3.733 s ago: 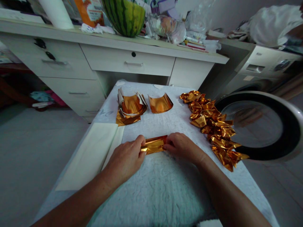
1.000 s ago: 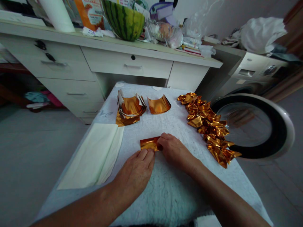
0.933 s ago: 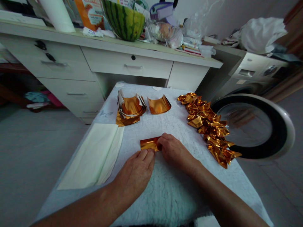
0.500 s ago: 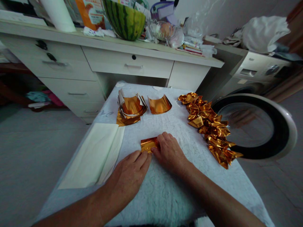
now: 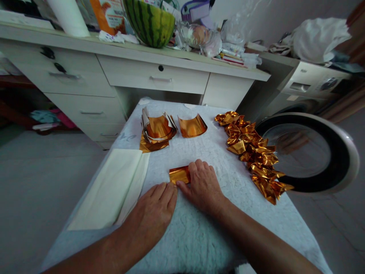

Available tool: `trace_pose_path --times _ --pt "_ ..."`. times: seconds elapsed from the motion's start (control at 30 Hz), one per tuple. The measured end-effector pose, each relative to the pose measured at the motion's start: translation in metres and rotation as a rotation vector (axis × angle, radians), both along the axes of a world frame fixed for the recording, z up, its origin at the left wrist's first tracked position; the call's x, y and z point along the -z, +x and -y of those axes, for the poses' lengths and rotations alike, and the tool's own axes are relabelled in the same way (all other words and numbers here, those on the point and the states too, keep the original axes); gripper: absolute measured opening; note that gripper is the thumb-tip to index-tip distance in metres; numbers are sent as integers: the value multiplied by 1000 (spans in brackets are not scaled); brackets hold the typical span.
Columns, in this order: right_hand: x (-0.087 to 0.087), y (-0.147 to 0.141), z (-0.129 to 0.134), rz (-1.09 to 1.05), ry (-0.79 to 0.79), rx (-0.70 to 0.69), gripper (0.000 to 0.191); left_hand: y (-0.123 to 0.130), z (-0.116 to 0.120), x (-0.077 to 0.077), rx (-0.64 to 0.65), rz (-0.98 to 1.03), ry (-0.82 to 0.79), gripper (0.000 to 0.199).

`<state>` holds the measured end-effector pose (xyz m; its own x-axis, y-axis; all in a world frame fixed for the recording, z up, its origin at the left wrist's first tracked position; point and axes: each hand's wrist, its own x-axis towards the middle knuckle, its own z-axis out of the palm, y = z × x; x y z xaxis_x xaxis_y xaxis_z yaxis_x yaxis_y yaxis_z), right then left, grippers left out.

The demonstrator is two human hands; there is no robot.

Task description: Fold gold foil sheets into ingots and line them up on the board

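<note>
A small piece of shiny gold foil paper (image 5: 179,175) lies on the cloth-covered table in front of me, its far edge rounded over. My right hand (image 5: 204,185) covers its right end, fingers over the far side and thumb stretched along the near edge. At the near left corner, my left hand (image 5: 158,201) presses with its fingertips held together. Its thumb is hidden beneath the hand. Beyond my hands are a curled stack of gold foil sheets (image 5: 158,128) and a single curved gold foil sheet (image 5: 192,126).
A row of crumpled gold foil pieces (image 5: 248,148) runs along the table's right side. Folded cream paper (image 5: 108,186) lies at the left. Behind stands a white desk (image 5: 154,78) bearing a cut watermelon (image 5: 149,24). An open washing machine door (image 5: 308,152) juts out at the right.
My left hand has slid slightly left along the foil's near edge. My right thumb has moved left and nearer, leaving more of the foil's middle showing.
</note>
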<state>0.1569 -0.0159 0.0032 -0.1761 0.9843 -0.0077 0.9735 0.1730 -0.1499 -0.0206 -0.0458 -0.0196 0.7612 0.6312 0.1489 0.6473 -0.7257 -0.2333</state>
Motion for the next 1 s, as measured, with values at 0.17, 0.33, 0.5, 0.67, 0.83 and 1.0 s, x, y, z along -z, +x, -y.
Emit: trace_pose_path --times 0.17,0.33,0.5,0.67,0.83,1.0 --pt "0 3 0 -26 -6 -10 38 -2 -3 4 11 35 44 49" --pt "-3 11 0 -78 -51 15 31 -3 -5 4 41 47 36 50" --pt "-4 28 -1 -114 -54 68 34 -2 -6 1 63 56 18 46" --pt "0 45 -5 -122 -69 111 45 -1 -8 -4 57 0 -34 47" --pt "-1 58 -8 -129 -116 111 49 6 -12 -14 18 -64 -131 44" --pt "0 67 -10 -145 -124 109 46 20 -18 -30 -41 -85 -281 28"
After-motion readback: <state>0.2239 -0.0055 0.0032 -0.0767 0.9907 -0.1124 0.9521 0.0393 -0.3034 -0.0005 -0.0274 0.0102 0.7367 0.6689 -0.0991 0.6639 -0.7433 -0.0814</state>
